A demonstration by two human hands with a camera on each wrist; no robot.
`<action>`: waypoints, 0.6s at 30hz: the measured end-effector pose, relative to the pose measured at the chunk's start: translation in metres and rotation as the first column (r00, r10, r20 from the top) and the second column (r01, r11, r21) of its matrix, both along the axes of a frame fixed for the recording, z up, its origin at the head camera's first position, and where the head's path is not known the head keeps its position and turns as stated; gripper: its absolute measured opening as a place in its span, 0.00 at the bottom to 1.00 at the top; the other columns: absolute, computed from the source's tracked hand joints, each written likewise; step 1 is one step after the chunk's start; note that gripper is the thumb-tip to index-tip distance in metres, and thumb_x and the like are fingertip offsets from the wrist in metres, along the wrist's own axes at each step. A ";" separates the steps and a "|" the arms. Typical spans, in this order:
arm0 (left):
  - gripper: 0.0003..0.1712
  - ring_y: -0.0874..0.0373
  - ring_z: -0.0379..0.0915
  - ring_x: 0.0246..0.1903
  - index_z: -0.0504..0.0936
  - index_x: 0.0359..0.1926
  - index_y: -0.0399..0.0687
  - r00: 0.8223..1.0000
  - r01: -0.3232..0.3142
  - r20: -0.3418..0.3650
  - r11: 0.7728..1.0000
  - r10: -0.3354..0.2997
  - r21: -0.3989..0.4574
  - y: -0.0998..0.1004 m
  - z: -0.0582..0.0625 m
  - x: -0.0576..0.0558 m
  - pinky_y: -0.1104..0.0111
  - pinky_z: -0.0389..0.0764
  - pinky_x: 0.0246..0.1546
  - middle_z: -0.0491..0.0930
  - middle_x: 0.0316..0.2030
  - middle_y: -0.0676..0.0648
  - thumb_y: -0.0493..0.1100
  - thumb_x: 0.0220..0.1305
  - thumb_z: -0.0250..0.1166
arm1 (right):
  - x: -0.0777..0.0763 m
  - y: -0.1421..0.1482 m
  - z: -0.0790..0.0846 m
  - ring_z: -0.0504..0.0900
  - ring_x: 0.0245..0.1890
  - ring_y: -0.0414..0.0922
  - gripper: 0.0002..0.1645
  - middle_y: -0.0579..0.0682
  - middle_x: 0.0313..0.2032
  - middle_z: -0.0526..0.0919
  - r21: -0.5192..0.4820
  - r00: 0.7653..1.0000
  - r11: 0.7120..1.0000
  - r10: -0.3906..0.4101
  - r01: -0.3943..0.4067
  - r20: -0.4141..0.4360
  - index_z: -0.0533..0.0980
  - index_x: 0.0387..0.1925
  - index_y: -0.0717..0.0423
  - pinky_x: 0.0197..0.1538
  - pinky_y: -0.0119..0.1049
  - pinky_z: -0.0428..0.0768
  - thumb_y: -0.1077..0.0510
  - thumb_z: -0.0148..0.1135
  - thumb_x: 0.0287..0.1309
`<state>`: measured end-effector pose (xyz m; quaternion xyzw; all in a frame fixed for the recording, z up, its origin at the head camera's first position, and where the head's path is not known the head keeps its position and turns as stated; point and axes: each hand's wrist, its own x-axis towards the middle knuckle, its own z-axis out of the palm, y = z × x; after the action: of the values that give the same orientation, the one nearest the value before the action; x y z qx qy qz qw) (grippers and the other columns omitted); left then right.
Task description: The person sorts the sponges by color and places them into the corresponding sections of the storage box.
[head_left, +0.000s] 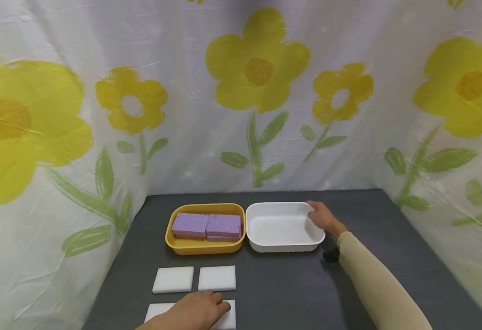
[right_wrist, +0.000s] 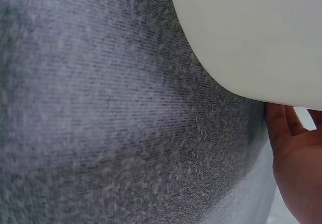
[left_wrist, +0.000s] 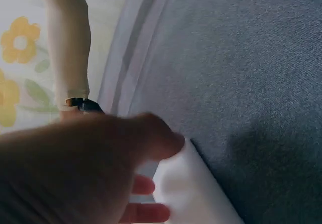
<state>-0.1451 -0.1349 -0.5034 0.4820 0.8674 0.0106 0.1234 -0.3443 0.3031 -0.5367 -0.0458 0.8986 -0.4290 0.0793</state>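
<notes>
My right hand (head_left: 324, 217) grips the right end of a white plastic tray (head_left: 282, 248), which stands bare inside at the back of the table. In the right wrist view the fingers (right_wrist: 277, 126) meet the tray's edge from below. My left hand (head_left: 197, 310) hovers over the front row of white sponge blocks, fingers loosely bent. Partly hidden under it is the front right white sponge block (head_left: 229, 315). The left wrist view has the thumb and fingertips (left_wrist: 146, 183) apart, close over that block's corner. Left of it lies another white sponge block (head_left: 158, 310), partly covered.
A yellow tray (head_left: 203, 250) holding two purple blocks (head_left: 190, 223) stands against the white tray's left side. Two more white sponge blocks (head_left: 217, 277) lie in front of it. A flowered curtain (head_left: 191, 160) encloses the grey table (head_left: 282, 293) at back and sides.
</notes>
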 end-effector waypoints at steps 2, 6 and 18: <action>0.31 0.65 0.75 0.34 0.87 0.51 0.53 0.997 0.002 -0.081 1.000 -0.001 0.022 0.000 -0.004 0.001 0.69 0.81 0.36 0.81 0.35 0.56 0.73 0.69 0.68 | 0.000 -0.002 0.000 0.78 0.69 0.68 0.34 0.74 0.71 0.76 0.004 1.000 1.000 0.003 -0.003 -0.008 0.66 0.77 0.76 0.70 0.63 0.77 0.70 0.46 0.72; 0.30 0.63 0.75 0.32 0.86 0.47 0.53 0.982 -0.039 -0.185 0.999 0.041 0.014 0.003 -0.009 0.004 0.68 0.78 0.32 0.78 0.34 0.55 0.73 0.66 0.70 | -0.002 -0.004 0.000 0.81 0.67 0.66 0.33 0.73 0.68 0.79 -0.009 1.000 1.000 0.011 -0.012 -0.017 0.67 0.76 0.75 0.68 0.61 0.79 0.71 0.45 0.71; 0.33 0.59 0.72 0.31 0.81 0.49 0.51 0.963 -0.183 -0.206 0.983 0.174 -0.024 0.004 -0.016 0.005 0.66 0.75 0.30 0.77 0.36 0.52 0.66 0.54 0.82 | 0.000 -0.001 -0.004 0.82 0.64 0.67 0.32 0.74 0.64 0.82 0.023 0.997 1.000 0.000 0.002 -0.079 0.70 0.72 0.77 0.67 0.62 0.79 0.72 0.46 0.68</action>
<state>-0.1404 -0.1310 -0.5197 0.3977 0.9153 -0.0463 0.0431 -0.3446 0.3024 -0.5407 -0.0612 0.9061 -0.4164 0.0440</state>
